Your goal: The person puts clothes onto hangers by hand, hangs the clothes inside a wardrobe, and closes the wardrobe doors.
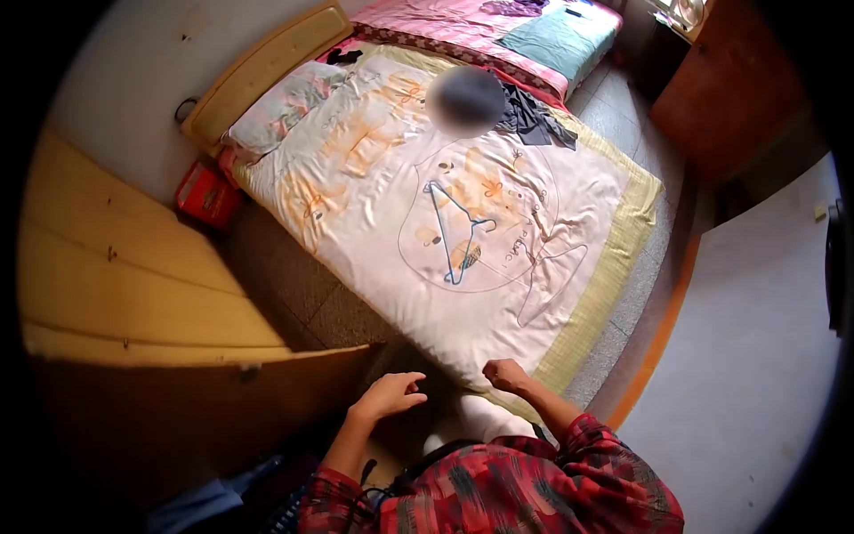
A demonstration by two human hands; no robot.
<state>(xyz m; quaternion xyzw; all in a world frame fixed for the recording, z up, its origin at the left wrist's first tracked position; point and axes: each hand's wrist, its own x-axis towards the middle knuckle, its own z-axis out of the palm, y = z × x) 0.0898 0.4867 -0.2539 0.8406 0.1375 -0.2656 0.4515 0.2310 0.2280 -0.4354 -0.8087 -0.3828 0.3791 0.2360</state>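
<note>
My left hand [391, 396] hangs in front of my body with its fingers loosely bent and apart, nothing in it. Close to the bed's near corner, my right hand [505, 376] is curled into a loose fist; I see nothing in it. Below and beyond both hands spreads a pale bed cover [374, 267] with orange cartoon prints. A blue clothes hanger [442, 231] lies flat on its middle. To its right rests a pale clothes hanger [523, 305], hard to make out against the cloth. Neither hand touches a hanger.
Dark clothing [534, 116] lies at the bed's far side beside a blurred round patch. A pillow [285, 107] leans near the headboard [267, 67]. On the left stand a yellow cabinet [133, 276] and a red box [209, 194]; a white surface [738, 356] is at right.
</note>
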